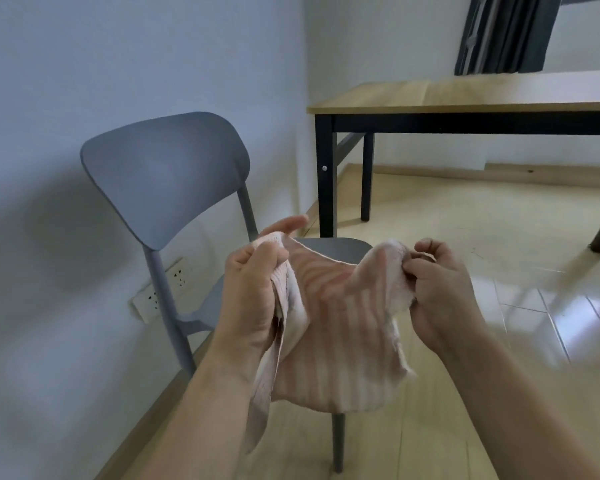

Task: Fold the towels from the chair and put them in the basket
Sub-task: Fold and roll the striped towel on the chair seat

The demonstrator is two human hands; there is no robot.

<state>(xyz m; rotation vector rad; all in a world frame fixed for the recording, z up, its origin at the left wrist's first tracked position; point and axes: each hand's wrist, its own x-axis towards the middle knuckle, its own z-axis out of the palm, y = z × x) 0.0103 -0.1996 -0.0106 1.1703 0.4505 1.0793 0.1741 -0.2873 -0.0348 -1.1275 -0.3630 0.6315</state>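
We hold a pink towel up in front of the chair.

Our left hand (253, 292) pinches one top corner of the towel (336, 334), and our right hand (444, 292) pinches the other. The towel hangs between them, over the seat of the gray chair (167, 174). A wooden table (465, 95) stands behind the chair.

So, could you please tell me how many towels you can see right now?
1. The pink towel hangs between the left hand and right hand, in front of the chair. Others may lie hidden behind it.
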